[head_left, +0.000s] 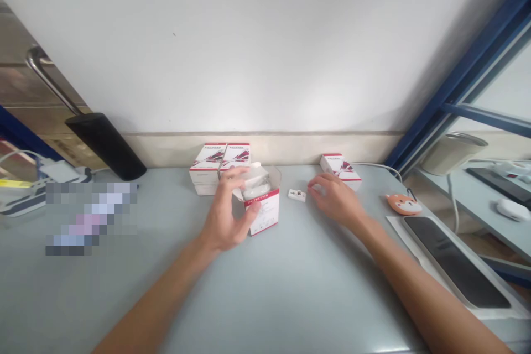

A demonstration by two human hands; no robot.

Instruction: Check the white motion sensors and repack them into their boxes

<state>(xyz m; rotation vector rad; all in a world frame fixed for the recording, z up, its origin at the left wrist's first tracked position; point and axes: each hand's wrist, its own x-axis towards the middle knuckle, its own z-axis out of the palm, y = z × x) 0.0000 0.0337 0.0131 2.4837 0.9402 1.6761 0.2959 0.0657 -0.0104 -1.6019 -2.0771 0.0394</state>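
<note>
My left hand [229, 213] is closed on the left side of an open white and red detector box [265, 215], thumb against its front. Inside the box, a white item in clear plastic [256, 190] shows at the top, partly hidden by the flaps and fingers. A small white plastic part [297, 194] lies on the table just right of the box. Beside that part, my right hand [334, 196] hovers low with fingers loosely bent and apart, nothing visible between them; a narrow gap separates fingertips and part.
Stacked closed boxes [211, 163] stand behind my left hand, and another closed box [341, 167] lies behind my right. On the right are an orange animal-face case [404, 204] and a phone [454, 260]. A black cylinder [105, 144] and a power strip [39, 193] are at left.
</note>
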